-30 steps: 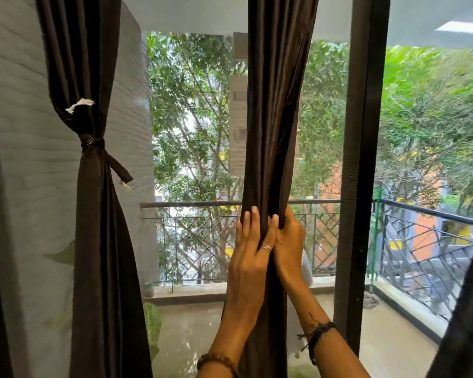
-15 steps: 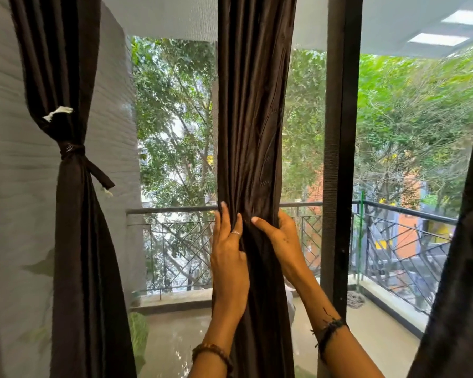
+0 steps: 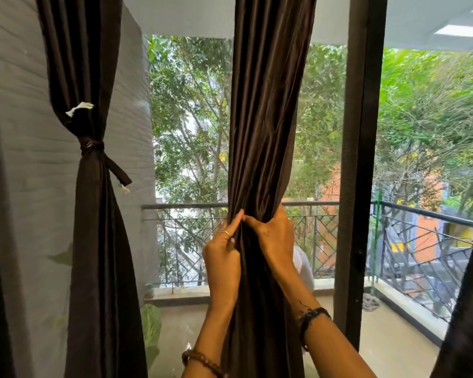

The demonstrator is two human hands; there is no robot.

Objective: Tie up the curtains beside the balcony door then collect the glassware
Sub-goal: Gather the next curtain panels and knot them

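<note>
A dark brown curtain (image 3: 268,118) hangs loose in the middle of the view. My left hand (image 3: 223,255) pinches its folds from the left side at railing height, fingers curled. My right hand (image 3: 275,238) grips the gathered fabric from the right, thumb across the front. The two hands nearly meet on the bunch. To the left, a second dark curtain (image 3: 99,241) hangs cinched by a knotted fabric tie (image 3: 92,148) with a loose end sticking out. No glassware is in view.
A dark door frame post (image 3: 359,173) stands just right of the held curtain. Behind it lie the balcony floor and a metal railing (image 3: 421,211). A grey wall (image 3: 25,173) is on the left. Another dark curtain edge (image 3: 467,309) shows at the far right.
My hands went from flat against the curtain to curled round its folds, gathering the fabric into a tighter bunch. The view shifted slightly.
</note>
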